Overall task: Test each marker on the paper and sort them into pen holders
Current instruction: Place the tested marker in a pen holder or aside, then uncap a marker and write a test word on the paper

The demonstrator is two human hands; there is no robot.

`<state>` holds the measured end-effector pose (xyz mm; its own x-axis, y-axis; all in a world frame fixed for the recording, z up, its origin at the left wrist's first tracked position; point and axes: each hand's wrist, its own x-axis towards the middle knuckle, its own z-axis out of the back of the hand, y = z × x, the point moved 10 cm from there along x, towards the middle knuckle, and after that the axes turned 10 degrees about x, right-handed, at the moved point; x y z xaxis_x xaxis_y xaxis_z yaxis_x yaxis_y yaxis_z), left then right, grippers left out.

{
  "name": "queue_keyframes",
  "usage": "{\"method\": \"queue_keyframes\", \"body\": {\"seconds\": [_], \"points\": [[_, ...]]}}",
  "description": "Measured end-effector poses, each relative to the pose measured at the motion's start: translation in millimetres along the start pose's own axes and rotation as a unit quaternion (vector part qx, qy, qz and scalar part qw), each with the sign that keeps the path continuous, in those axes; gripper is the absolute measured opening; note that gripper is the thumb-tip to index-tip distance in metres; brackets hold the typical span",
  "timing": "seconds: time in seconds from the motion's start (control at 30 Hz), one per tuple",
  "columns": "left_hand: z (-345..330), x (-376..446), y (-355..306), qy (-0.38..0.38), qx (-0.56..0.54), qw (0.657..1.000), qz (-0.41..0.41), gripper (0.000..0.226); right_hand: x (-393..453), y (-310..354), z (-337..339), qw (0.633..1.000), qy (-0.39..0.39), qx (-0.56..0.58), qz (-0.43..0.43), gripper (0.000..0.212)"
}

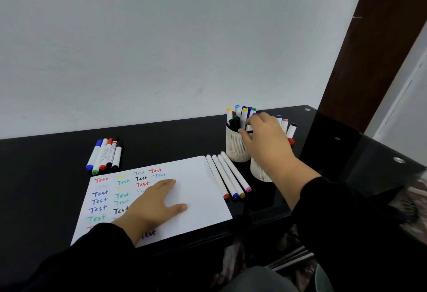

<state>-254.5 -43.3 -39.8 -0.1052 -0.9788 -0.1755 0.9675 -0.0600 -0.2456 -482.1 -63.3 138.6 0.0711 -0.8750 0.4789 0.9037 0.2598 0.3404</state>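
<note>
The left hand lies flat, fingers spread, on the paper. Just right of the paper lie four white markers side by side. Beyond them, the right hand reaches into the farther pen holder — fingers curled among its markers, grip unclear. Left of the paper — five thicker markers.

Matt white paper, glossy black glass table, perforated white plastic pen holders, smooth plastic markers
</note>
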Motion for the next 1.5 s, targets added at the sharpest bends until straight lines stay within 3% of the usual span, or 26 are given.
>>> {"method": "queue_keyframes", "body": {"seconds": [0.27,0.43,0.73,0.9,1.27,1.5], "points": [[4.6,-19.0,37.2,0.0,0.004,0.999,0.05,0.079,-15.6,71.8,-65.5,0.992,0.054,0.046,0.108,0.027],[19.1,-35.1,85.9,-0.033,-0.014,0.995,0.095,0.08,-13.1,113.8,-132.5,0.981,0.12,0.068,0.14,0.028],[26.8,-39.7,149.5,-0.012,-0.022,0.992,0.125,0.084,23.0,185.0,-235.6,0.947,0.23,0.143,0.175,0.026],[21.8,-37.4,154.7,-0.012,-0.025,0.993,0.117,0.085,38.6,217.2,-284.6,0.921,0.283,0.037,0.265,0.045],[16.5,-35.0,160.1,-0.022,-0.012,0.994,0.107,0.086,35.4,240.9,-304.7,0.853,0.273,-0.077,0.439,0.059],[15.2,-35.6,160.6,-0.019,-0.012,0.994,0.104,0.085,33.5,241.7,-307.6,0.821,0.237,-0.14,0.5,0.044]]}}
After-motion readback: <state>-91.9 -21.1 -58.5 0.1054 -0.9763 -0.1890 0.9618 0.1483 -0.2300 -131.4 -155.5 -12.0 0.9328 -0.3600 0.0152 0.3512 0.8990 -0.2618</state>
